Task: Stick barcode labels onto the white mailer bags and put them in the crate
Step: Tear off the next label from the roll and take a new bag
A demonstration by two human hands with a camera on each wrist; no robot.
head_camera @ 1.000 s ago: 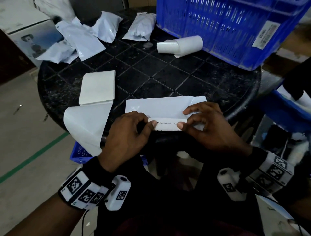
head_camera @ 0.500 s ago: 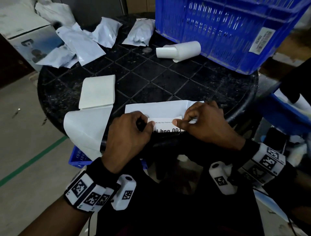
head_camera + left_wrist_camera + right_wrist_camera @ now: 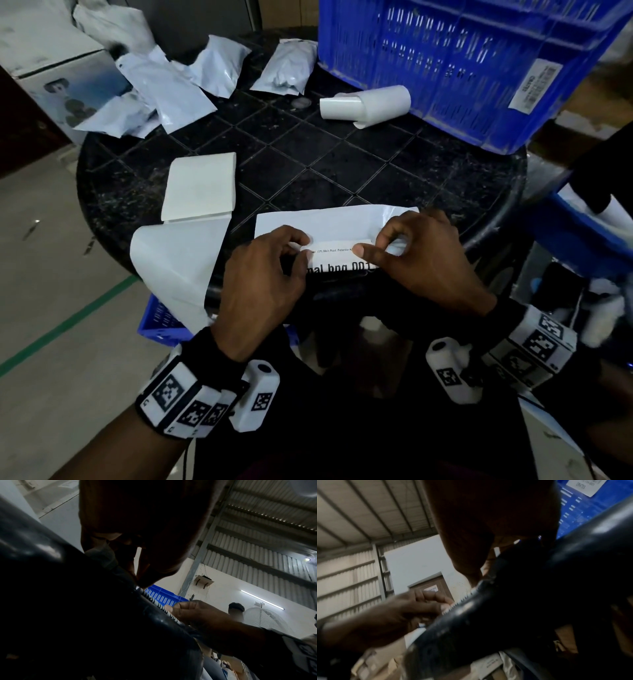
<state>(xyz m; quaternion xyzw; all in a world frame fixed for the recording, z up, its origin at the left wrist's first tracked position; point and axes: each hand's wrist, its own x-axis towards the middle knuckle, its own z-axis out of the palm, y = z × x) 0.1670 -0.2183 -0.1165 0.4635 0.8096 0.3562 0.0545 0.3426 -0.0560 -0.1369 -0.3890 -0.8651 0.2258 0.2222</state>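
Left hand and right hand pinch the label between them.

A round black table with a diamond-grid top is standing on a grey floor that is carrying a green line. A white carton is sitting beyond the table's left edge. A wall fan and a lit tube light are showing behind.
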